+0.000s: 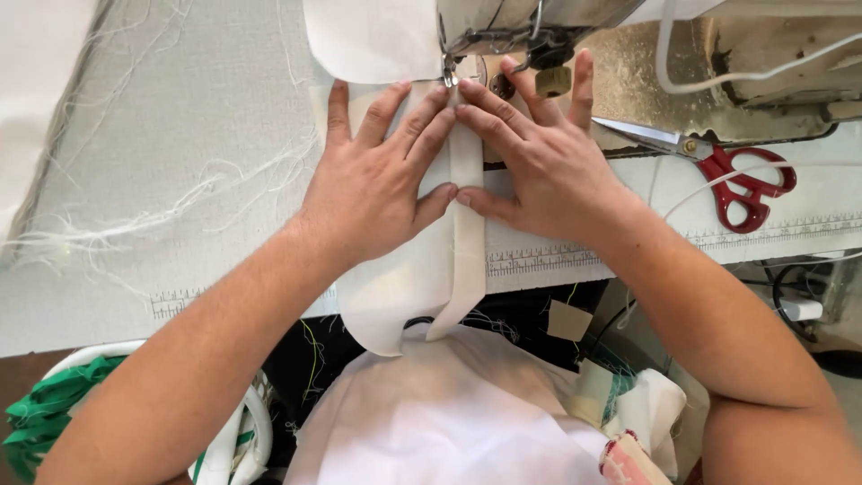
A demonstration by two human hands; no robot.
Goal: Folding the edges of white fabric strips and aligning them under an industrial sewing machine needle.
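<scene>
Both the left hand [377,184] and the right hand [539,166] are pressing flat, fingers spread, steadying the white fabric strip [465,216] just before the presser foot [449,72], red scissors [741,184] lying right of it.

A sewing workshop, going by the industrial sewing machine [539,27] bolted over a worn tabletop [162,117] with a printed ruler strip along its edge. Loose thread clippings [180,193] everywhere, red-handled scissors [727,180] close by, and fabric scraps piled in a bin [54,404] below
</scene>
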